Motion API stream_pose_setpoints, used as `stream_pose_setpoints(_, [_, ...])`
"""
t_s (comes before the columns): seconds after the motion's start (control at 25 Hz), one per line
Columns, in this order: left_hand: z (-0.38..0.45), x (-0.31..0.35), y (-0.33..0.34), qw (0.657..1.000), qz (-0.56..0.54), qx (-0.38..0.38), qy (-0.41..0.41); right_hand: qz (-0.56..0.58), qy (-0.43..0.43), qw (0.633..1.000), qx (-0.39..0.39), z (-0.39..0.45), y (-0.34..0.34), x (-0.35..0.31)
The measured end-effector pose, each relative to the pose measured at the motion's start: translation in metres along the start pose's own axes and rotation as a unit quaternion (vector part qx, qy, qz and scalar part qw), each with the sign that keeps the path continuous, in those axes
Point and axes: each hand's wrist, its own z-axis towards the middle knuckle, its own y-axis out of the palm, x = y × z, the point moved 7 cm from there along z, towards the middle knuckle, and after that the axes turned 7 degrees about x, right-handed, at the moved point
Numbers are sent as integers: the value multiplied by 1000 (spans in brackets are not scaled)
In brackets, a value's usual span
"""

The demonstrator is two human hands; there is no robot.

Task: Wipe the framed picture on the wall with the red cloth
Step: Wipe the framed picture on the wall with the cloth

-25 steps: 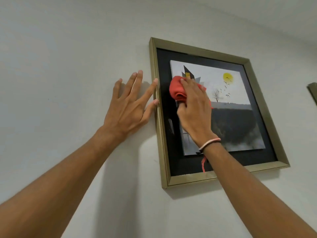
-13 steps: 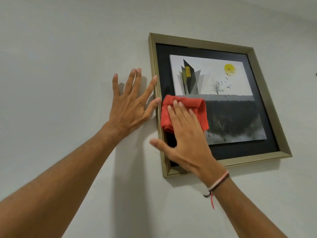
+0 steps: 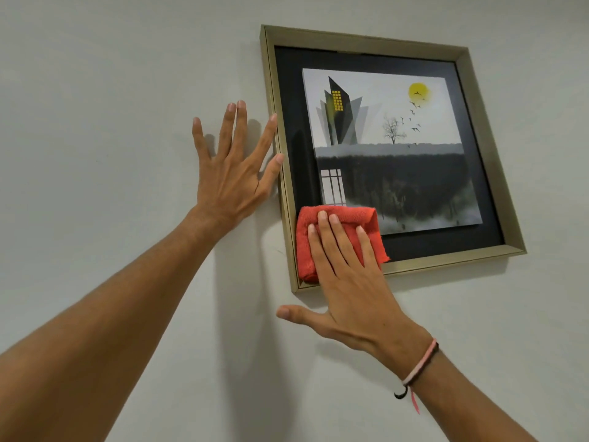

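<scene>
A gold-framed picture [image 3: 490, 154] hangs tilted on the white wall, showing a dark building, a yellow sun and birds on a black mat. The folded red cloth [image 3: 318, 244] lies flat against the glass at the frame's lower left corner. My right hand [image 3: 347, 282] presses on the cloth with fingers extended and the thumb spread out below the frame. My left hand [image 3: 232, 173] is flat on the wall with fingers apart, its thumb and index fingertip touching the frame's left edge.
Bare white wall [image 3: 95, 122] surrounds the frame on all sides. A thin bracelet [image 3: 417, 368] sits on my right wrist.
My right hand has slid the red cloth down the left side of the picture, from the upper part to the lower left corner. My left hand stayed against the frame's left edge.
</scene>
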Motion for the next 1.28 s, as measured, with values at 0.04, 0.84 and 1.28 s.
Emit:
stream_pose_setpoints(0.04, [0,0,0,1000,0,0,-1,1,0,1000,10,3,1,0])
stream_pose_setpoints(0.84, [6,-12,3,1000,13,8,24,38,37,997,54,26,-11,2])
stream_pose_setpoints(1.28, [3,-10,6,1000,9,6,20,14,62,997,54,45,-4,0])
